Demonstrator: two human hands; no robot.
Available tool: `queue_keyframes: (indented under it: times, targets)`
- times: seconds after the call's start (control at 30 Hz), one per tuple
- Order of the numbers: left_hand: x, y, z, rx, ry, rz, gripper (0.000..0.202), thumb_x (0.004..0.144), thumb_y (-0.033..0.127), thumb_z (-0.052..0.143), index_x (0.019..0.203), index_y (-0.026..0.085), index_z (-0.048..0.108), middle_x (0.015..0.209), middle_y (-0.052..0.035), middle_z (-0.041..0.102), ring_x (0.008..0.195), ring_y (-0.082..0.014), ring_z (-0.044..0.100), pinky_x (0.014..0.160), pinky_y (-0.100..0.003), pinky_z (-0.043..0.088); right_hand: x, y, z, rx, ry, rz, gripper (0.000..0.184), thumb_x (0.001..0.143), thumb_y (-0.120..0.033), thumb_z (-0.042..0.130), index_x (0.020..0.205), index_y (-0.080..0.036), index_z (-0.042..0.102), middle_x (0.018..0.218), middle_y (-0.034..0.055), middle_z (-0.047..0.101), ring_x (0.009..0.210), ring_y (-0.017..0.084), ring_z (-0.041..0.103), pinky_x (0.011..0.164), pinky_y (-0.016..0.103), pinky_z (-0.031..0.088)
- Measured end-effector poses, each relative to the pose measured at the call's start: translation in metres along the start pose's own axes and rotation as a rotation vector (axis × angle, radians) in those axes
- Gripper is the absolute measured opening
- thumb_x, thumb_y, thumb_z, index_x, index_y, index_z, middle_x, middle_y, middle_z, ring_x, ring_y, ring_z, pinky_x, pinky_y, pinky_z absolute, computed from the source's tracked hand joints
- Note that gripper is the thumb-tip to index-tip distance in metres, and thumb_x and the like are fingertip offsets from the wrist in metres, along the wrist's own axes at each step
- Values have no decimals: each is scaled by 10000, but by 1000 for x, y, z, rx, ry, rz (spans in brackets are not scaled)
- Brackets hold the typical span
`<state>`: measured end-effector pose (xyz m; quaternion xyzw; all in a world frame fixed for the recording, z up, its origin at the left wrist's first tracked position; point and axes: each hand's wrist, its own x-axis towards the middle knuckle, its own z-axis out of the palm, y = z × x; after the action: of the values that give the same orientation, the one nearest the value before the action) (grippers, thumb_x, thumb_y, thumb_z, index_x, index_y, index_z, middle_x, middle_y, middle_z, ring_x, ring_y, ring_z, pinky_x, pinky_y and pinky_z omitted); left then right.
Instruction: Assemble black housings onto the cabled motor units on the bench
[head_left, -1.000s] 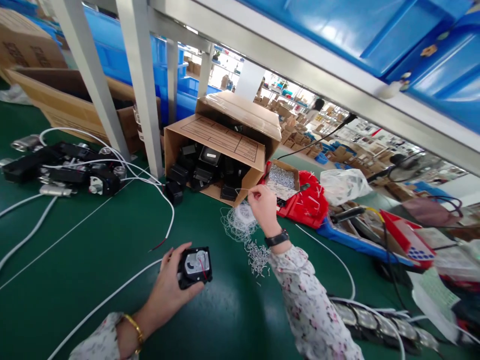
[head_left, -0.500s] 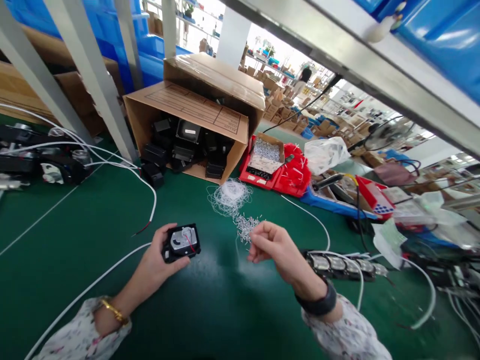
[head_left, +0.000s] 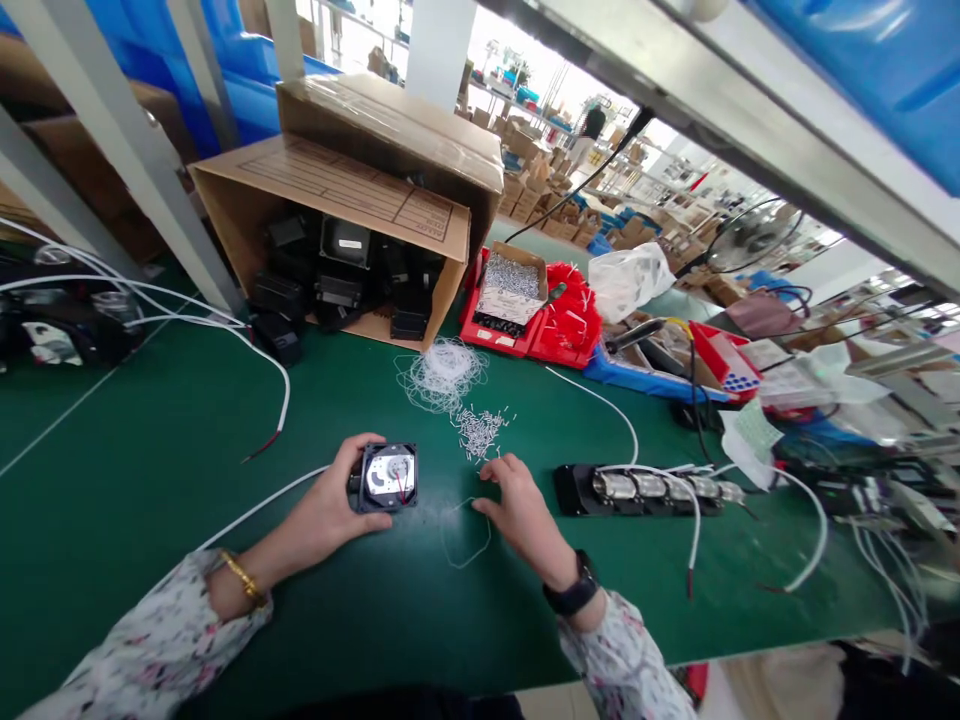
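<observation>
— How are the arms lying at your end?
— My left arm (head_left: 157,640) reaches in from the near left, slanting toward the middle, with the palm turned inward. My right arm (head_left: 626,655) comes from the near right, slanting far and left, the wrist low over the table (head_left: 337,635).
— And the hands?
— They're apart from each other. My left hand (head_left: 334,508) is clamped on a black unit (head_left: 388,477), thumb along its near side, fingers round its far left corner. The unit sits left of the middle, its metal plate (head_left: 384,477) facing up.
— What's the right one doing?
— On my right hand (head_left: 517,512), I see a gap between thumb and forefinger tips. A thin clear strand (head_left: 456,567) loops from the thumb tip toward the near left. I can't tell whether it's pinched.
— Anything close by?
— A scatter of small pins (head_left: 480,432) lies just beyond my right fingertips. Farther and left is a tangle of clear strands (head_left: 444,375), before an open carton (head_left: 337,190).
</observation>
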<state>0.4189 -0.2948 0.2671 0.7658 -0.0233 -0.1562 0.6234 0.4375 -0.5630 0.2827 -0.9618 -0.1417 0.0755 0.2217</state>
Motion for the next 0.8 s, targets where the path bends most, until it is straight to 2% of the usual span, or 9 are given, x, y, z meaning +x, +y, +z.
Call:
queue_keyframes:
  times: [0.07,0.13,0.23,0.33,0.43,0.6,0.67,0.73,0.8]
  targets:
    - [1,-4,5,-26,0,30,747,631,224,761,1237,250,324,1212,-89,497,1108,-281,527,935,-416,423,4,-6,4,-57,-55,-62,293,688,-85,715,914,-198,569,958,44,523,913,224,468,779,332,402]
    - [2,-7,6,-66,-14,63,745,636,211,761,1235,248,320,1211,-87,496,1108,-272,524,933,-401,419,8,-8,7,-109,-143,-151,200,711,-81,690,829,-205,586,929,32,521,897,217,453,754,318,381]
    - [3,-8,6,-110,-32,90,762,621,185,772,1233,244,320,1204,-80,502,1110,-266,518,930,-382,414,11,-8,11,-136,-219,-241,145,771,-49,585,725,-181,549,868,28,513,862,202,438,720,304,359]
    - [3,-4,4,-139,-49,103,772,601,169,784,1224,237,333,1183,-71,517,1095,-258,525,918,-367,418,13,-8,5,-28,-146,-266,173,828,-17,443,761,-173,477,839,37,503,820,187,443,710,299,368]
    - [1,0,2,-167,-58,112,751,598,170,786,1211,234,357,1197,-69,510,1084,-256,528,901,-361,423,16,-17,-20,114,-43,-271,152,881,-62,370,806,-187,415,824,37,497,769,173,461,689,288,380]
    - [0,-1,2,-259,-66,110,766,580,180,799,1207,226,361,1194,-76,515,1075,-261,532,881,-365,429,18,-64,-79,106,13,-303,113,922,-163,370,831,-202,423,780,12,505,694,147,481,633,255,365]
    - [1,-3,3,-286,-61,133,776,569,182,807,1206,224,365,1186,-74,518,1063,-255,539,876,-361,431,16,-87,-94,114,1,-308,117,920,-179,381,818,-207,430,751,-1,505,662,137,482,601,242,355]
    - [2,-5,4,-290,-48,160,784,554,181,816,1198,222,371,1170,-68,524,1047,-249,545,869,-354,432,12,-108,-99,164,-79,-305,125,917,-188,392,800,-212,429,717,-16,503,631,126,481,570,229,344]
    - [3,-6,5,-268,-38,166,786,547,185,820,1193,218,373,1152,-64,532,1025,-244,551,848,-345,439,10,-123,-90,232,-199,-293,127,911,-179,403,791,-216,423,698,-29,509,609,117,479,544,218,329]
